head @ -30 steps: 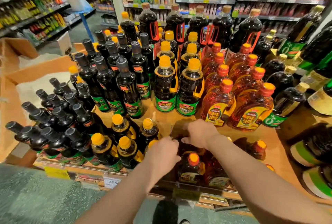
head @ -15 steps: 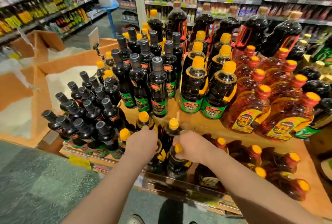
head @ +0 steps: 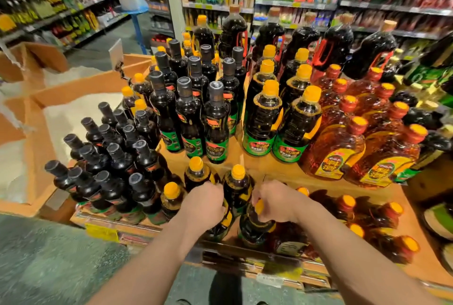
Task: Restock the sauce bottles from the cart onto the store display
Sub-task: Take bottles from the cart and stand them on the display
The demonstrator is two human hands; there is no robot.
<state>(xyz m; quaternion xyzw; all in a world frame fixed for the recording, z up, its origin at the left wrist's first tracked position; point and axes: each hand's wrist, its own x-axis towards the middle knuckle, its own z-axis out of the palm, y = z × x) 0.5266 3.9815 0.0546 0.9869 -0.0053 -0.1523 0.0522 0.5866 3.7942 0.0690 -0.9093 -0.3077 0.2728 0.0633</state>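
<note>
Both hands work the lower front tier of the wooden store display (head: 257, 170). The right hand (head: 277, 203) curls its grip round the neck of a dark, yellow-capped plastic sauce bottle (head: 255, 227), upright directly beneath it. The left hand (head: 204, 203) curls over a similar bottle (head: 221, 225) just beside, its cap hidden. Each bottle's long axis runs vertical.
</note>
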